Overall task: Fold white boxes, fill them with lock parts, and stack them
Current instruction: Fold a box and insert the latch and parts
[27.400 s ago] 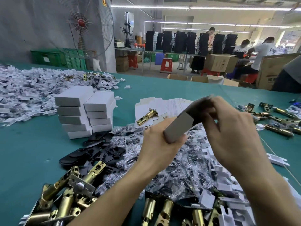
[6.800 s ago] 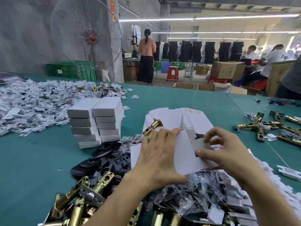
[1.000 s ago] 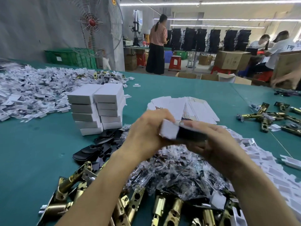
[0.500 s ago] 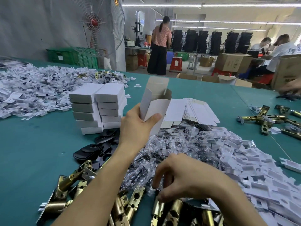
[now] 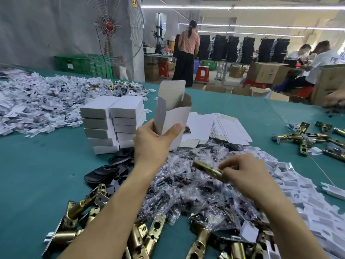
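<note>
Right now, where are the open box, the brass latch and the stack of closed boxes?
open box (image 5: 173, 118): head view, on its front wall.
brass latch (image 5: 207, 169): head view, middle of its barrel.
stack of closed boxes (image 5: 127, 107): head view, top face of the right column.

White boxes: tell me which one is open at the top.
The box held upright in the left hand: its top flaps stand open. The stacked boxes beside it are all closed, and the blanks behind lie flat.
</note>
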The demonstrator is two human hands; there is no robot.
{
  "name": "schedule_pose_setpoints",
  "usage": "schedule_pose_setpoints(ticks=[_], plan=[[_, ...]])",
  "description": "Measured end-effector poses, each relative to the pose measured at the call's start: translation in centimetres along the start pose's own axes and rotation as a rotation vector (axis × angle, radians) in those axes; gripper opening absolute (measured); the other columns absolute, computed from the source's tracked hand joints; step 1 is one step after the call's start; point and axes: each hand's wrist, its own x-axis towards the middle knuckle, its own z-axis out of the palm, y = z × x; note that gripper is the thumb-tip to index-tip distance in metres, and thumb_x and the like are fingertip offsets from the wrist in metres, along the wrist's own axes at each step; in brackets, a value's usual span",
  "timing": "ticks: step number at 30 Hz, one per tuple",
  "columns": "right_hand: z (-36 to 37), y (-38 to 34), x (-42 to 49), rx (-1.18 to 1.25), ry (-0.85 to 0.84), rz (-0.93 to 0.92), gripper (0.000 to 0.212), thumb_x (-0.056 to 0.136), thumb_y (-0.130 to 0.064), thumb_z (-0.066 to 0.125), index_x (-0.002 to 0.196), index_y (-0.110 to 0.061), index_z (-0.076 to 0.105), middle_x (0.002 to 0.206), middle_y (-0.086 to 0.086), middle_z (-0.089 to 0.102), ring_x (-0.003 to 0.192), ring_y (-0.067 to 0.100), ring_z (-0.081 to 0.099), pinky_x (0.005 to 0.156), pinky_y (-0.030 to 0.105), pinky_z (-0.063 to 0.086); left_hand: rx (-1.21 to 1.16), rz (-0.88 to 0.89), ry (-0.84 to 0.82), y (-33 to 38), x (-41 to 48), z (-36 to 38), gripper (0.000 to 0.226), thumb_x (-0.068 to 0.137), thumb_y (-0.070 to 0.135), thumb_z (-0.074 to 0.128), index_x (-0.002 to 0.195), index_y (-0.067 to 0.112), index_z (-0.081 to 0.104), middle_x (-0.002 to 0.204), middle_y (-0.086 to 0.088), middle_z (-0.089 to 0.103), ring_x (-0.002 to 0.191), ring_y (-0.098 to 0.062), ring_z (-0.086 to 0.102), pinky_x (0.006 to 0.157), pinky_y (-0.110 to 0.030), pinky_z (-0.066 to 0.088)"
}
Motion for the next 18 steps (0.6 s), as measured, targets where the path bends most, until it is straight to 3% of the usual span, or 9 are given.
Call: schedule_pose_setpoints(ticks=[1,3,5,7,10,14,16,18], plan=[[0.1,0.3,0.1,-0.1,0.0,0.024,0.027,0.085,-0.008,0.059,0.074,-0.029,0.073,0.062,-0.01,0.066,0.047,-0.002,0.055,0.044,0.015,0.039,-0.008,-0.008,-0.009,0.0,0.0,0.0,0.027,0.074,0.041,0.086,0.093,0.026,0.072,0.083,0.019,0.073,0.074,0.004,0.069,0.063,-0.02,0.057],[0.5,0.5,0.1,-0.296,0.001,0.035,0.022,0.087,-0.015,0.056,0.084,-0.026,0.075,0.085,-0.003,0.07,0.076,0.01,0.063,0.069,0.027,0.053,-0.026,-0.03,-0.056,0.1,-0.2,0.2,0.022,0.074,0.035,0.087,0.089,0.028,0.072,0.081,0.017,0.074,0.075,0.0,0.07,0.066,-0.026,0.059],[1.1,0.3,-0.2,-0.467,-0.016,-0.033,0.026,0.089,-0.028,0.056,0.109,-0.032,0.071,0.116,-0.002,0.06,0.107,0.021,0.052,0.093,0.037,0.045,-0.039,-0.057,-0.123,0.1,-0.3,0.4,0.019,0.073,0.028,0.089,0.082,0.03,0.072,0.078,0.015,0.075,0.077,-0.008,0.072,0.068,-0.03,0.061],[1.8,-0.1,-0.5,-0.519,-0.069,-0.141,0.042,0.088,-0.035,0.057,0.129,-0.041,0.055,0.13,-0.01,0.047,0.122,0.019,0.037,0.099,0.041,0.029,-0.06,-0.084,-0.18,0.1,-0.5,0.6,0.023,0.069,0.022,0.091,0.083,0.029,0.074,0.08,0.011,0.077,0.078,-0.012,0.073,0.07,-0.03,0.06],[3.1,-0.7,-1.0,-0.505,-0.079,-0.192,0.04,0.094,-0.043,0.054,0.133,-0.041,0.047,0.121,-0.013,0.054,0.12,0.016,0.042,0.091,0.041,0.025,-0.109,-0.108,-0.222,0.3,-0.6,0.6,0.03,0.067,0.014,0.091,0.093,0.019,0.077,0.087,0.004,0.079,0.084,-0.017,0.075,0.079,-0.036,0.061],[2.8,-1.4,-1.1,-0.47,0.053,-0.194,0.02,0.095,-0.035,0.06,0.114,-0.038,0.064,0.104,-0.01,0.069,0.106,0.016,0.06,0.086,0.037,0.033,-0.155,-0.136,-0.263,0.3,-0.6,0.6,0.031,0.067,0.01,0.09,0.093,0.02,0.076,0.09,0.001,0.079,0.086,-0.019,0.075,0.08,-0.036,0.061],[1.5,-1.3,-0.9,-0.267,0.138,-0.18,0.021,0.093,-0.027,0.066,0.113,-0.033,0.068,0.098,-0.008,0.073,0.091,0.014,0.067,0.082,0.032,0.048,-0.182,-0.169,-0.279,0.2,-0.6,0.5,0.03,0.066,0.011,0.09,0.091,0.021,0.075,0.088,0.004,0.079,0.083,-0.014,0.075,0.074,-0.029,0.06],[-0.5,-1.3,-0.8,0.079,0.248,-0.191,0.024,0.091,-0.016,0.069,0.114,-0.022,0.07,0.086,-0.01,0.071,0.071,-0.001,0.067,0.062,0.017,0.054,-0.119,-0.193,-0.301,0.1,-0.6,0.3,0.03,0.065,0.014,0.091,0.088,0.023,0.074,0.086,0.005,0.078,0.082,-0.013,0.074,0.073,-0.028,0.06]])
